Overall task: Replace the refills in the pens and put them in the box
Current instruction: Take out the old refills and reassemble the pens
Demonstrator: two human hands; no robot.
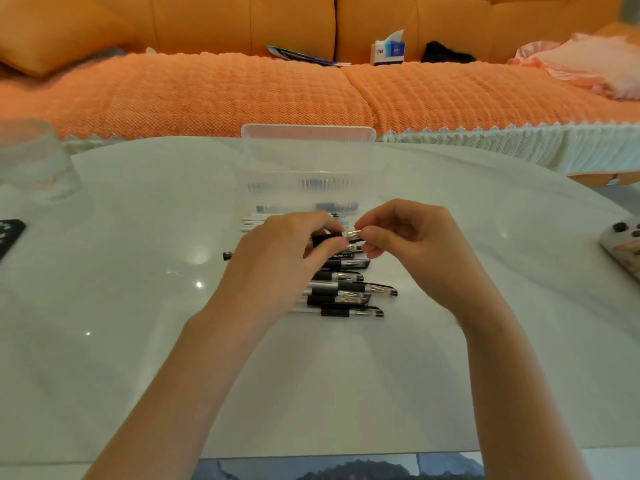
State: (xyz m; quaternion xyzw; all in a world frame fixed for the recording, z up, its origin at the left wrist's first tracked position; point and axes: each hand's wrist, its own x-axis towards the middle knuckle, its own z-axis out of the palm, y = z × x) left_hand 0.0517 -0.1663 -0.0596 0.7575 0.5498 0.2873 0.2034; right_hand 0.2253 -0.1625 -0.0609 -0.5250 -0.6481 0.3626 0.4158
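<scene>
Tabletop (138, 306), left edge: one clear glass (34, 161). Centre: left hand (284, 244), fingers curled and grasping the black grip of a pen (353, 234). Pen is held level above a row of pens (346, 292), just in front of the clear box (308, 168), whose lid stands open. Right hand (412, 233), fingers pinching the pen's clear tip end. Right edge: a game controller (623, 244).

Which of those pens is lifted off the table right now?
The pen pinched between the left hand and right hand, in front of the clear box; the other pens lie in a row on the white table beneath.
</scene>
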